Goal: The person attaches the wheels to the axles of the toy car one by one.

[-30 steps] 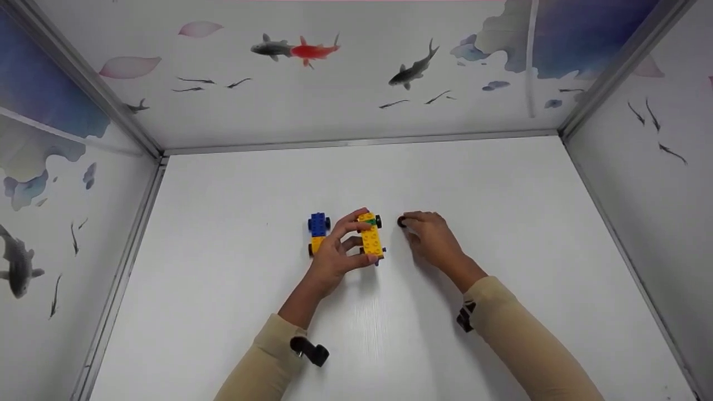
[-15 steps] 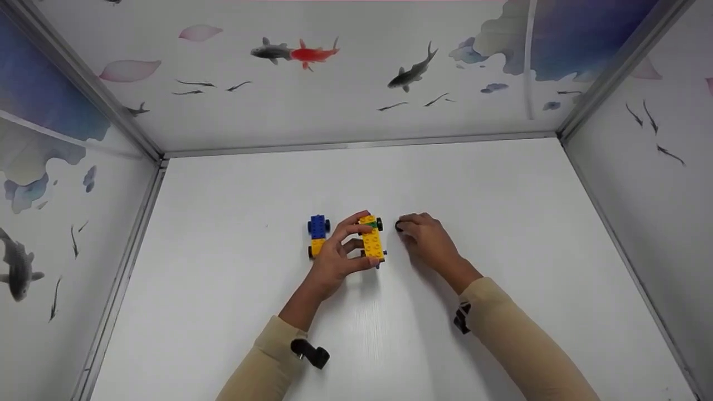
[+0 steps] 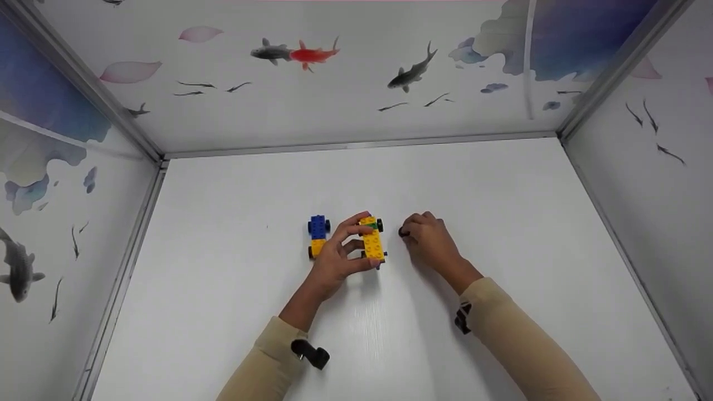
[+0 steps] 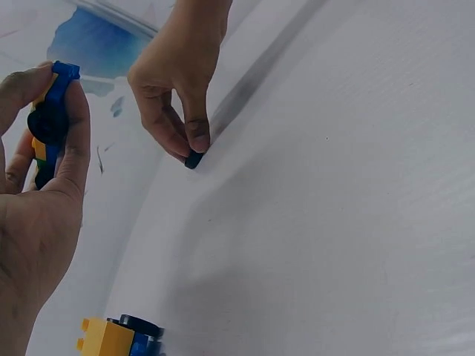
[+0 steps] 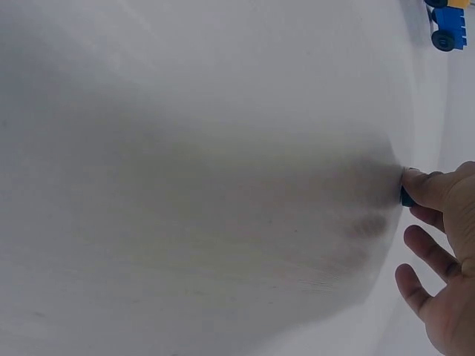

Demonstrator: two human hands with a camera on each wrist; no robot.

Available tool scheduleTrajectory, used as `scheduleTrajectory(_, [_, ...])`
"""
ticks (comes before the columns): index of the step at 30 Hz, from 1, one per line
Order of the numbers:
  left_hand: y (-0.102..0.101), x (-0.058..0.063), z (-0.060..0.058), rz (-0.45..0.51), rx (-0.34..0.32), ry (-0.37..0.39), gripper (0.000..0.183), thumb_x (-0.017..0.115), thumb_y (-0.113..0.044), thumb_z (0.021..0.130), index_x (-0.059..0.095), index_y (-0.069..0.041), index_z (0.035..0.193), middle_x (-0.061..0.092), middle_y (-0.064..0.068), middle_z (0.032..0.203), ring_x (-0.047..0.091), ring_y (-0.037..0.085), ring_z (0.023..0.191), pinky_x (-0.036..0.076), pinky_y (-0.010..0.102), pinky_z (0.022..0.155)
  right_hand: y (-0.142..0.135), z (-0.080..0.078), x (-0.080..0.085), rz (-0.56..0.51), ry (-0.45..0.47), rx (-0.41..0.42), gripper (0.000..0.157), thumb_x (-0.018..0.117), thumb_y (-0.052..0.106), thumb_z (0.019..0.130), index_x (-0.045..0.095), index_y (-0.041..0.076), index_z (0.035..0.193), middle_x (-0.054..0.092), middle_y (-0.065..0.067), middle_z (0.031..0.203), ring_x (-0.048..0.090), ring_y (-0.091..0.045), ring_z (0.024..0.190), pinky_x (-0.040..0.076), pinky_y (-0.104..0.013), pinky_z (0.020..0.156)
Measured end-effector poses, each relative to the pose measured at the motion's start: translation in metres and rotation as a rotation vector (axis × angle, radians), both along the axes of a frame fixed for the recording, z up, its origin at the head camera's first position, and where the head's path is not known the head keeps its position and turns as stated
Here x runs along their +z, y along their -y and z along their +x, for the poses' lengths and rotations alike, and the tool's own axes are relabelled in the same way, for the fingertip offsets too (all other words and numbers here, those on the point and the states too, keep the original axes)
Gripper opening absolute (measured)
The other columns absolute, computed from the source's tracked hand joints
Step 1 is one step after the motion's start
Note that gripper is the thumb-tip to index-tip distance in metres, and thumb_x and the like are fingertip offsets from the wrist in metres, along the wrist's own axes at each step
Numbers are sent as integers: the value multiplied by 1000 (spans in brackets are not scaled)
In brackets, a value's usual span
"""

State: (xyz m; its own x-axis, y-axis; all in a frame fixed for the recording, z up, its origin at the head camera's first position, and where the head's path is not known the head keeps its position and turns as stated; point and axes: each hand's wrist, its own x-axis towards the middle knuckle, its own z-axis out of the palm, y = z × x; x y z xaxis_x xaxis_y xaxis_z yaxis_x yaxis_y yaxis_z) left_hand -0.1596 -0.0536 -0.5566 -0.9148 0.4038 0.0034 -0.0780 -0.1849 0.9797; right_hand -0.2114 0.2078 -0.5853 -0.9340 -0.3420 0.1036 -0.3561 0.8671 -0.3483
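Observation:
My left hand (image 3: 333, 262) grips a toy car (image 3: 372, 245) built of yellow and blue bricks, its studded yellow side facing up in the head view. A black wheel (image 3: 380, 225) shows at the car's far right corner, while a bare blue axle end sticks out at the near right. In the left wrist view another wheel (image 4: 49, 122) sits on the car's side. To the right, my right hand (image 3: 431, 239) pinches a small black wheel (image 4: 194, 159) between thumb and fingertips, close over the table; the right wrist view shows only the edge of this wheel (image 5: 406, 196).
A second toy car (image 3: 318, 227), blue and yellow with black wheels, stands on the white table (image 3: 223, 312) just left of my left hand. White panels (image 3: 356, 111) printed with fish enclose the table at the back and both sides.
My right hand has shifted slightly toward me and turned the wheel in its fingertips. My left hand holds the car almost still.

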Motion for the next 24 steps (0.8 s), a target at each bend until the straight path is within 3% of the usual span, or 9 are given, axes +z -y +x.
scheduleTrajectory(7, [0,0,0,10,-1,-1,56,91,-6,91,66,-10,142,37,-11,176,65,34,130,63,32,108,0,-1,3,-35,28,-39,14,81,10,101,81,10,115,79,-6,121,66,-30,113,58,-52,103])
scheduleTrajectory(13, [2,-3,-1,15,-4,-9,59,91,-5,91,65,-8,143,35,-6,178,66,33,130,64,32,106,-2,0,11,-120,49,-72,18,81,12,101,80,13,119,80,-6,122,66,-33,119,54,-58,109])
scheduleTrajectory(18, [2,-5,-1,3,1,-10,58,91,-7,91,66,-10,143,36,-8,177,65,34,132,64,33,107,-5,1,15,-220,86,-81,18,81,11,101,81,15,119,79,-5,123,67,-31,119,56,-54,114])
scheduleTrajectory(24, [2,-5,-2,-12,11,-2,58,93,-10,90,67,-13,142,38,-12,176,65,35,134,63,34,108,-8,2,24,-385,91,-33,23,82,4,99,81,12,120,75,-6,121,74,-28,113,65,-48,102])
